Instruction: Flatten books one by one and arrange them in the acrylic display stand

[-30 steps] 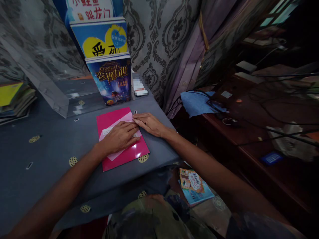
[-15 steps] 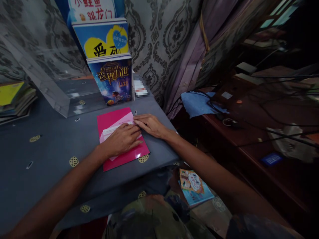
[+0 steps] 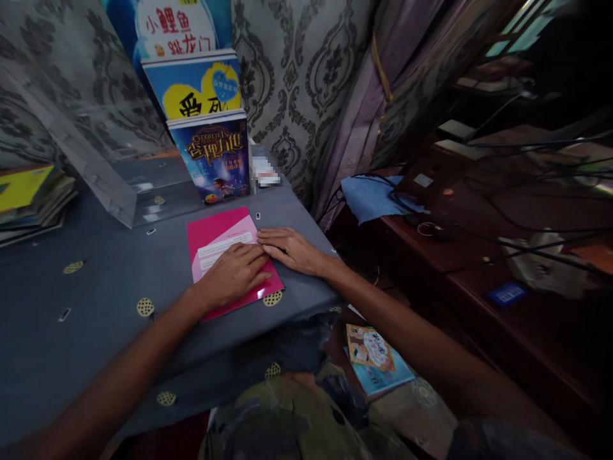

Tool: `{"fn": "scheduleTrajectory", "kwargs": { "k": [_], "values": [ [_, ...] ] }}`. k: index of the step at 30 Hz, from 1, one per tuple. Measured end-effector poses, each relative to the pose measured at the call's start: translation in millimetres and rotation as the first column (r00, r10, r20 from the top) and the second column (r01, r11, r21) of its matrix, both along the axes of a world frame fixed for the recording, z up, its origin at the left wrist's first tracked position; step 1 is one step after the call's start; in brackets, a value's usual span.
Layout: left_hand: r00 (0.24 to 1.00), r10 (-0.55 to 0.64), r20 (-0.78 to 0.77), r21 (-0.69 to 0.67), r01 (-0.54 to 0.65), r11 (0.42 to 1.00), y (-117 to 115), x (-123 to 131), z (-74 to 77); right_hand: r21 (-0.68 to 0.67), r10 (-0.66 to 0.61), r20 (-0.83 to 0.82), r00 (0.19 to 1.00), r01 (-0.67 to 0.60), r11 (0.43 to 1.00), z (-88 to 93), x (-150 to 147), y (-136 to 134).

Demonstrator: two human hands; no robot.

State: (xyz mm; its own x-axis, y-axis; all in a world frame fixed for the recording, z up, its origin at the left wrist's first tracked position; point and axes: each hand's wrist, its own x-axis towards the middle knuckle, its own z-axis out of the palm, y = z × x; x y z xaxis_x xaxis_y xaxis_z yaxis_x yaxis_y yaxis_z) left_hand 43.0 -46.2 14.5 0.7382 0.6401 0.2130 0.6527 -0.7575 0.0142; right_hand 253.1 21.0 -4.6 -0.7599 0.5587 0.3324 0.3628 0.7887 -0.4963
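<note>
A thin pink book (image 3: 215, 228) lies flat on the grey tablecloth, with a pale panel of small print on its cover. My left hand (image 3: 234, 271) rests palm down across its middle, fingers stretched toward the right edge. From the right, my right hand (image 3: 292, 251) lies flat at that edge, its fingertips on the book and meeting the left fingers. Neither hand is wrapped round anything. Just behind the book, a dark blue book (image 3: 215, 160) with gold lettering stands in a clear display rack (image 3: 117, 198).
Behind it stand a blue and yellow book (image 3: 191, 86) and a taller blue book (image 3: 177, 25). A stack of books (image 3: 31, 198) is at the far left. Two small books (image 3: 378, 358) lie lower right, below the table. A brown desk (image 3: 460, 223) with cables stands at right.
The camera view has shifted slightly. My hands stay flat on the pink book, with the right hand a little lower and more of the printed panel showing.
</note>
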Motion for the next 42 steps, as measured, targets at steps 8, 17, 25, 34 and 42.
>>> {"fn": "scheduleTrajectory", "kwargs": {
  "k": [8,17,25,34,42],
  "values": [
    [0.999,-0.018,0.041,-0.033,0.019,0.999,-8,-4,3.1,0.001,0.002,-0.004,1.0,-0.002,1.0,0.5,1,-4],
    [0.996,-0.005,0.088,-0.038,0.008,0.999,-18,4,-0.8,0.008,0.01,0.035,0.999,-0.01,1.0,0.1,7,-15],
    [0.992,-0.003,0.127,-0.099,0.015,0.995,-36,4,2.8,0.005,0.013,0.041,0.999,-0.013,1.0,1.1,14,-31],
    [0.989,0.001,0.147,-0.049,0.007,0.999,-56,7,-3.0,0.007,0.022,0.061,0.998,-0.022,1.0,1.0,28,-62],
    [0.989,0.092,0.115,0.142,-0.108,0.984,-83,21,-11.7,0.019,-0.003,0.061,0.998,0.002,1.0,1.3,40,-87]
  ]
}}
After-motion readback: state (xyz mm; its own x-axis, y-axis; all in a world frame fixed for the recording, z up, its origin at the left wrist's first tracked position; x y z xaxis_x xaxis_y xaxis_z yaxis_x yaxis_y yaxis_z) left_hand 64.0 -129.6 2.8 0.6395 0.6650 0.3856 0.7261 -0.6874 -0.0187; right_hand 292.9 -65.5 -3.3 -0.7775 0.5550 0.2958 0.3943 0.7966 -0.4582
